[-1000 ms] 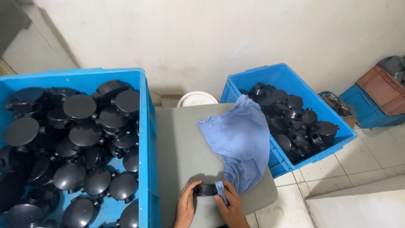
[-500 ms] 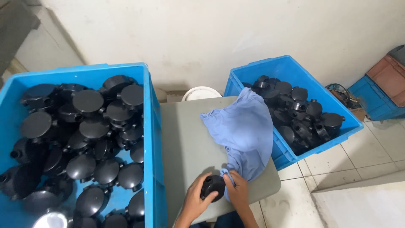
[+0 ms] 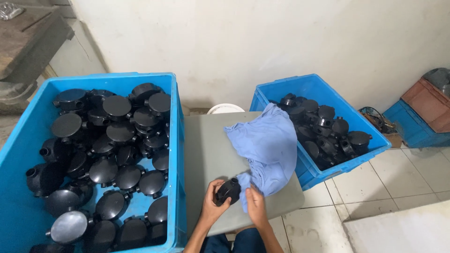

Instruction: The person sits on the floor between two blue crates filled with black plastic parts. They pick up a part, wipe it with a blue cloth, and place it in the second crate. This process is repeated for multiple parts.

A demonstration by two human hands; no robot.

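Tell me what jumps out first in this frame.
Two blue plastic crates: the big left crate heaped with round black plastic junction boxes, and the smaller right crate on the floor with more of them. Between them, on a grey table, lies a light blue cloth; the left hand holds one black box, and the right hand grips the cloth's end.

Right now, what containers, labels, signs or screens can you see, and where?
No labels, signs or screens show.
Left crate: big, blue, rectangular, full of black round parts.
Right crate: blue, beside the grey table, holds black parts.
Far-right bins: blue and reddish-brown, by the wall.
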